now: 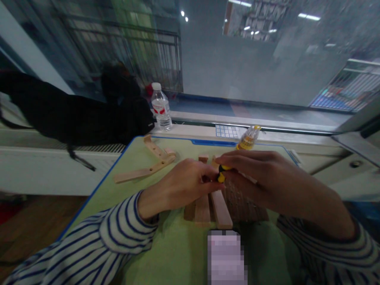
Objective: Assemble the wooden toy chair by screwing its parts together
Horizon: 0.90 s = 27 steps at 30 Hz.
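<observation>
1. Slip hazard: the short yellow-and-black tool (221,174) could skid toward the left grip (187,184) if pushed off-axis.
2. Shift hazard: the flat, pale wooden strip (222,211) may slide across the light green surface (166,253) if poorly braced.
3. Position: the tool sits clamped between the right grip's (261,170) fingers, above the strip; the left grip's closure cannot be determined.

Scene is dimly lit. Bright strip lights (309,16) are seen in the window glass (204,67), where contrast is lowered by haze. The table (267,253) is shadowed at lower right. Edges are stretched by wide-angle distortion; fine detail is softened; a pale object (225,259) is obscured by coarse pixelation.
</observation>
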### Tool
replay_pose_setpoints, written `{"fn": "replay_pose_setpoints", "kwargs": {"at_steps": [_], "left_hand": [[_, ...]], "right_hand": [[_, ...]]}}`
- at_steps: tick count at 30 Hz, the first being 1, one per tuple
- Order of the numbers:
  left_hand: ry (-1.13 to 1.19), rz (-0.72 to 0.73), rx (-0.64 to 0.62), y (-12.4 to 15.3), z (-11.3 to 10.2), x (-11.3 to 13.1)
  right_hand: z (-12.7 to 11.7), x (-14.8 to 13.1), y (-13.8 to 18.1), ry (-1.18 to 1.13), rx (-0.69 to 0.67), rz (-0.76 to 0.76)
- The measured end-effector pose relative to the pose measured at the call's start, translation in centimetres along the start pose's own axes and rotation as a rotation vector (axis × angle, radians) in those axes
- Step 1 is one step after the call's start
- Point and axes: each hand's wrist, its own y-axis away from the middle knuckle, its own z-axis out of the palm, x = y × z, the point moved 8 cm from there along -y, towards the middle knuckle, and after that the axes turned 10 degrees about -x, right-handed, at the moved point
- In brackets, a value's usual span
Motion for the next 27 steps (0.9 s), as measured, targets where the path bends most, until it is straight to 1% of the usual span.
{"fn": "replay_pose_setpoints", "kwargs": {"at_steps": [6, 12, 18, 20, 23, 27], "left_hand": [[0.019, 0.046, 0.012, 0.02, -0.01, 0.07], [0.083, 0.123, -0.048, 0.11, 0.22, 0.45], [0.096, 0.123, -0.076, 0.18, 0.37, 0.51], [0.055, 0.091, -0.062, 0.11, 0.35, 0.39], [0.009, 0.046, 0.004, 0.05, 0.05, 0.29], [-0.010, 0.030, 0.076, 0.15, -0.23, 0.46]], "right_hand": [[0.09, 0.00, -0.02, 0.022, 0.014, 0.006], [0.10, -0.05, -0.05, 0.033, -0.006, 0.035], [-0.01, 0.09, -0.01, 0.063, 0.018, 0.048], [0.01, 0.18, 0.02, 0.066, 0.025, 0.047], [0.20, 0.42, -0.03, 0.075, 0.013, 0.060], [0.40, 0.63, -0.10, 0.079, -0.004, 0.084]]}}
